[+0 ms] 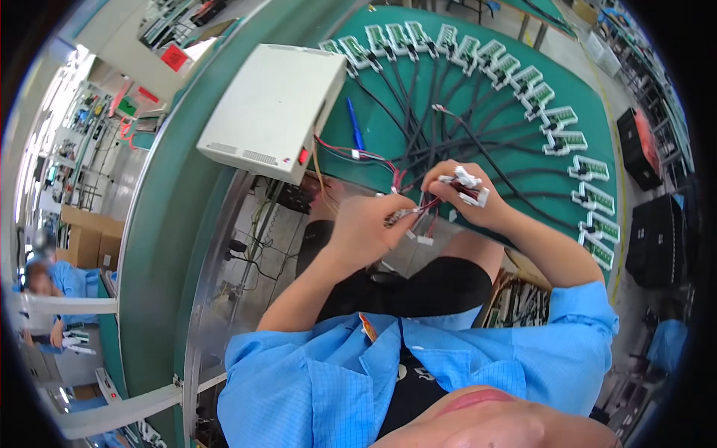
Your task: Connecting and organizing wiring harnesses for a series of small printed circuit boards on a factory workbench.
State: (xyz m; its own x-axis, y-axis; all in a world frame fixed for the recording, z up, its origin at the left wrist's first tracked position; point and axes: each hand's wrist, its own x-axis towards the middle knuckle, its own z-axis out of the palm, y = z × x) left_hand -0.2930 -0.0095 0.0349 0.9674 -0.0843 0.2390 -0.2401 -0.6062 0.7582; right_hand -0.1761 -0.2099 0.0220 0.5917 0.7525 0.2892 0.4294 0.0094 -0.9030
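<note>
Near the table's front edge, my two hands are close together over a bundle of thin wires. My right hand (pixel 485 210) is closed round several white plug connectors (pixel 467 179) with red and dark leads. My left hand (pixel 364 230) pinches thin wires (pixel 423 209) just left of it; the tips of its fingers partly hide what they grip. Black cables (pixel 441 138) run from this spot and fan out over the green table mat (pixel 381 173). At their far ends, green circuit boards in white frames (pixel 539 97) form an arc. Another white connector (pixel 425 240) hangs below my hands.
A beige metal box (pixel 276 104) with a red switch (pixel 303 156) stands on the left, wires leading from it. Beside it lies a blue pen (pixel 355 123). A green ledge (pixel 160 246) runs along the left. Black crates (pixel 657 243) stand beyond the table's right edge.
</note>
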